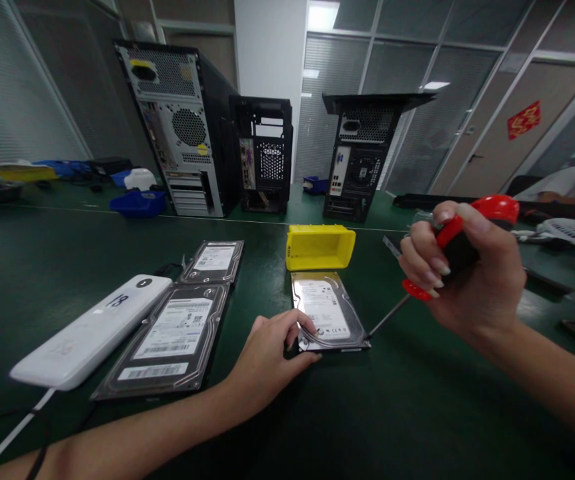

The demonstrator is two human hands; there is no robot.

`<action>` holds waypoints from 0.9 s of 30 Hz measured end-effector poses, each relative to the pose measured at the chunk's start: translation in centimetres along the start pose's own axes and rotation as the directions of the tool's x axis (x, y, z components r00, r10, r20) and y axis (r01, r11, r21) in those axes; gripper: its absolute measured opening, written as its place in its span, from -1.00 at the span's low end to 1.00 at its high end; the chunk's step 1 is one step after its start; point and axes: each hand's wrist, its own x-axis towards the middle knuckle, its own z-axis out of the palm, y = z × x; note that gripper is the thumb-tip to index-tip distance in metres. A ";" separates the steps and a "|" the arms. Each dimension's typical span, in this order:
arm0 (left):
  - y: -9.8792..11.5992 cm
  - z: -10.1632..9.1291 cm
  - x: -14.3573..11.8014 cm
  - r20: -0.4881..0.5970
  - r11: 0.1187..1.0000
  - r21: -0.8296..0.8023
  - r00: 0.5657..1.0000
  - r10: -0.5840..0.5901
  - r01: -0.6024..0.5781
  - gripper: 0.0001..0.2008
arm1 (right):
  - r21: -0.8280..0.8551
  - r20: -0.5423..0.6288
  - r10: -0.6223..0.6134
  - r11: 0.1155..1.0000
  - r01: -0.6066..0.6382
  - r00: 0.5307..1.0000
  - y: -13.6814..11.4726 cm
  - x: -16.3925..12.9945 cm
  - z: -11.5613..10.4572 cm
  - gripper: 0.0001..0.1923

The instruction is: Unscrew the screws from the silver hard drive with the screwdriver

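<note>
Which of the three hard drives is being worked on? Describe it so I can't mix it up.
On the green table, find the yellow bin; the hard drive lies just in front of it. Unlike the two drives to the left, its top is shiny silver, the left hand grips its near corner and the screwdriver tip meets its right corner.

Left hand [272, 353] steadying hard drive [327, 313], right hand [467, 273] gripping screwdriver [447, 257] (red-handled)

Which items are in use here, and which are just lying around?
In use: left hand steadying silver drive; right hand gripping screwdriver, tip at the drive's corner.

Lying about: two black drives, white box, yellow bin, three PC cases.
</note>
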 end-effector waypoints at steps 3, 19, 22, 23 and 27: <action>0.1 0.0 0.0 0.007 1.000 0.001 1.000 -0.006 0.006 -0.78 | -0.005 -0.007 0.002 1.000 -0.002 1.000 0.0 0.0 0.0 -0.74; -0.1 0.1 0.0 -0.012 1.000 0.000 1.000 0.022 -0.022 -0.79 | 0.007 -0.058 -0.031 0.999 0.031 0.998 0.0 -0.5 -0.4 -0.78; -0.1 0.1 0.1 -0.021 0.999 -0.003 0.999 0.043 -0.043 -0.79 | -0.011 -0.071 -0.038 0.999 0.037 0.997 -0.3 -0.8 -0.4 -0.79; -0.1 0.1 0.1 -0.018 0.999 -0.005 0.999 0.046 -0.046 -0.79 | -0.015 -0.078 -0.044 0.999 0.043 0.996 -0.3 -0.9 -0.4 -0.79; -0.1 0.2 0.1 -0.007 1.000 -0.003 1.000 0.028 -0.028 -0.79 | -0.026 -0.100 -0.062 0.998 0.060 0.993 -0.4 -1.1 -0.4 -0.80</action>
